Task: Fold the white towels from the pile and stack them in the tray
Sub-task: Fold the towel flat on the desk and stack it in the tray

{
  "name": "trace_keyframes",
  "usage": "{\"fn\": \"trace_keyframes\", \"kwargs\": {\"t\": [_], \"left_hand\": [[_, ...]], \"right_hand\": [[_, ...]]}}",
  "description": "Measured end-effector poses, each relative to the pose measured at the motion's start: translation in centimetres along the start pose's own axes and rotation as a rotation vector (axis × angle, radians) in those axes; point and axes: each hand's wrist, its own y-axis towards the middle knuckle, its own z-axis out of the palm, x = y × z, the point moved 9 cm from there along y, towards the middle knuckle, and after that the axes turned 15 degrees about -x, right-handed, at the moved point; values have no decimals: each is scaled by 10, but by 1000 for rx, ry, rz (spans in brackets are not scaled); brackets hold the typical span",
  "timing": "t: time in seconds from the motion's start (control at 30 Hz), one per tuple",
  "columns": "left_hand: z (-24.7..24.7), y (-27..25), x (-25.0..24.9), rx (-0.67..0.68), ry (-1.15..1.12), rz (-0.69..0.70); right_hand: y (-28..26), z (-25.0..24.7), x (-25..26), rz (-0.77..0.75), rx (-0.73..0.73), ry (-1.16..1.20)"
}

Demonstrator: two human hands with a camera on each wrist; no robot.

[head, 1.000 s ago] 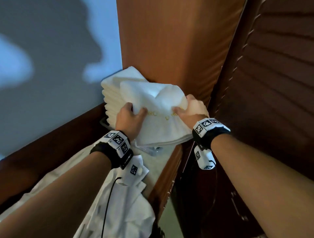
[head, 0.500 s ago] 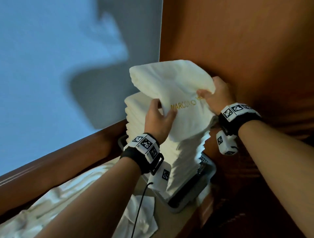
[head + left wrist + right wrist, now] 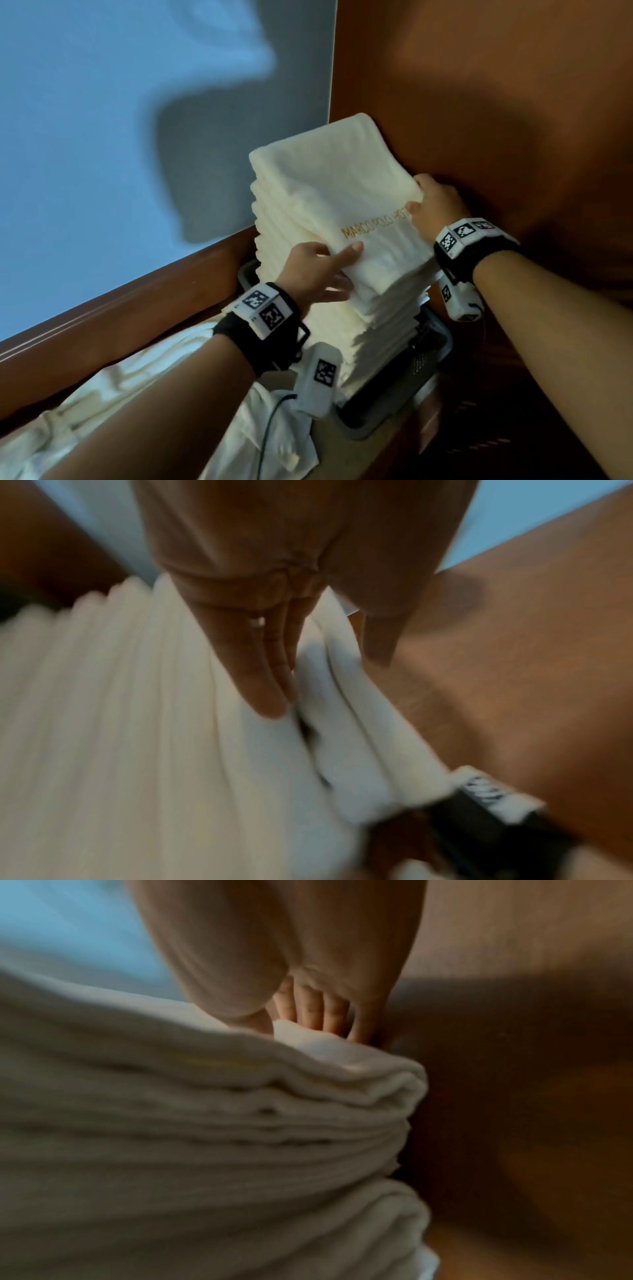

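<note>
Folded towel [image 3: 329, 192] sits atop tall stack [image 3: 376, 308] in tray [image 3: 442, 346]. L hand [image 3: 318, 267] and R hand [image 3: 433, 205] both pinch its near edge. Risk: stack leans; abrupt release or push could topple it.

Beige countertop [image 3: 329, 442] along a wooden ledge, bearing the grey tray [image 3: 370, 419] and loose white towels [image 3: 102, 404]

Folded white towel [image 3: 329, 192] atop tall stack [image 3: 376, 308] in tray [image 3: 442, 346]
</note>
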Motion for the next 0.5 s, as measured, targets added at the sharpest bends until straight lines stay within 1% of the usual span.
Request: {"fn": "trace_keyframes", "kwargs": {"t": [0.03,0.07,0.1,0.13,0.17,0.2,0.23,0.27,0.3,0.33,0.37,0.43,0.5], "left_hand": [[-14,7,-8,-47,128,66],[-32,19,-22,-161,273,183],[-51,28,-43,-319,412,349],[-65,31,-67,-467,514,550],[-68,29,-92,-553,574,753],[-60,29,-110,-548,634,930],[-44,35,-121,-476,755,1048],[-29,44,-128,-392,916,1113],[-18,59,-126,-312,1097,1119],[-13,75,-122,-246,1256,1079],[-15,91,-115,-193,1359,1016],[-30,114,-102,-135,1432,907],[-46,125,-85,-112,1397,842]], "right_hand": [[-5,-2,8,-67,-32,-58],[-11,-4,17,-135,-64,-103],[-18,-7,26,-202,-96,-128],[-25,-10,35,-264,-126,-139],[-32,-12,44,-315,-145,-145],[-38,-10,49,-345,-135,-156],[-41,-4,52,-349,-86,-167],[-43,5,52,-319,1,-172],[-45,17,49,-265,113,-163],[-47,29,47,-203,225,-138],[-51,40,44,-151,329,-105],[-65,58,46,-109,469,-45],[-80,70,50,-134,535,-34]]}}
